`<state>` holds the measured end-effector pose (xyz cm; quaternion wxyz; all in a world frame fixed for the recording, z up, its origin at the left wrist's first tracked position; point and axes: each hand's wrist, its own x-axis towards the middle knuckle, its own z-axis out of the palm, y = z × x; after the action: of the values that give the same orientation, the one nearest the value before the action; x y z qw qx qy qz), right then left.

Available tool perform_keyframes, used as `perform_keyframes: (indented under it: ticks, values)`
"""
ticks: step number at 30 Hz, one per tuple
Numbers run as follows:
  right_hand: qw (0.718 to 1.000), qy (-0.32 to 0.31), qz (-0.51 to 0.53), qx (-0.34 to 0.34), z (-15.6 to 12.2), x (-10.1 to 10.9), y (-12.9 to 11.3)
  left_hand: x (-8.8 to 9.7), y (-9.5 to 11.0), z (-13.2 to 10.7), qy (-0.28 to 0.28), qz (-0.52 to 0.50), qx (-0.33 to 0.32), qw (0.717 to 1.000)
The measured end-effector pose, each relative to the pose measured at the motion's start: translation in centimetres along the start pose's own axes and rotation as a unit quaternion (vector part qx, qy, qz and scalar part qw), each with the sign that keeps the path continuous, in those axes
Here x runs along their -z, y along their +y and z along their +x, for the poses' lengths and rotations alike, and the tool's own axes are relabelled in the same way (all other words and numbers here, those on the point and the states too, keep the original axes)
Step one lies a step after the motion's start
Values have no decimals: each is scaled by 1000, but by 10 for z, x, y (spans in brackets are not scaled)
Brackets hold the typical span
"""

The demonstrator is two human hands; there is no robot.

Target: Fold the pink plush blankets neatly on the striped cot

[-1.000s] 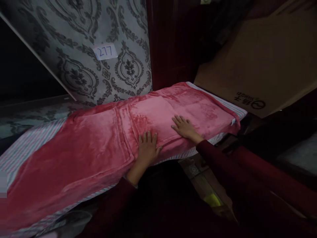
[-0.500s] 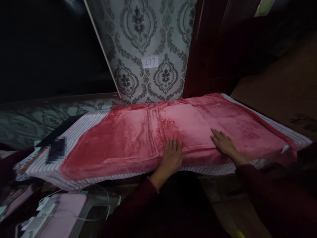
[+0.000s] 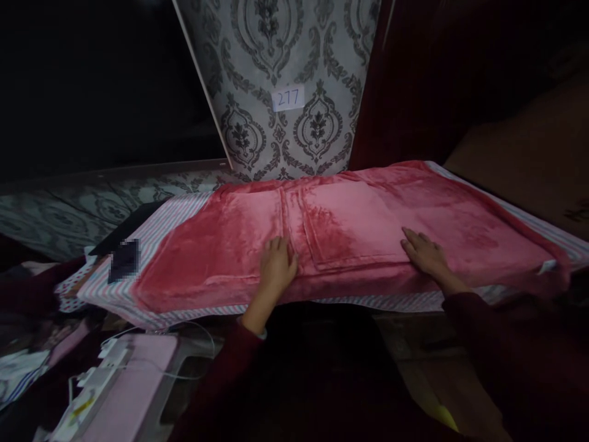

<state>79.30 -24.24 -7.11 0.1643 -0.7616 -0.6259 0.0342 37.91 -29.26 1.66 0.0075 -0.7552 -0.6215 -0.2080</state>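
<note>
A red and pink plush blanket (image 3: 359, 215) lies spread over a striped cloth (image 3: 177, 212). Two folded-in panels face each other near its middle, with a narrow gap between their edges. My left hand (image 3: 277, 267) rests on the inner edge of the left panel, thumb apart from the fingers, gripping nothing that I can see. On the near edge of the right panel lies my right hand (image 3: 424, 253), palm down with fingers spread. A small white tag (image 3: 547, 266) shows at the blanket's near right corner.
A dark pixelated patch (image 3: 124, 261) covers something on the cloth at the left. Below it, a white power strip (image 3: 94, 383) with cables lies by a pink-topped surface (image 3: 142, 374). A large dark screen (image 3: 105, 86) stands behind left; a brown cardboard panel (image 3: 529, 147) rises at right.
My left hand has moved left from the right panel's edge to the left panel's edge. The right panel now lies flatter and squarer. My right hand stays near the same spot on the blanket.
</note>
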Motion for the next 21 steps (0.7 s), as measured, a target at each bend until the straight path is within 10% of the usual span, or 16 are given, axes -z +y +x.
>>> perform_keyframes:
  ticks: [7,13,21]
  values:
    - [991,123,36,27,18,26,-31,-17,-3,-8,-8,33,39,999]
    - [956,22,222,189,61,34,-169,-21,-4,-21,-14,9,30,999]
    - [912,-136,356,148,112,-12,-326,-29,-24,-36,19,-47,-33,998]
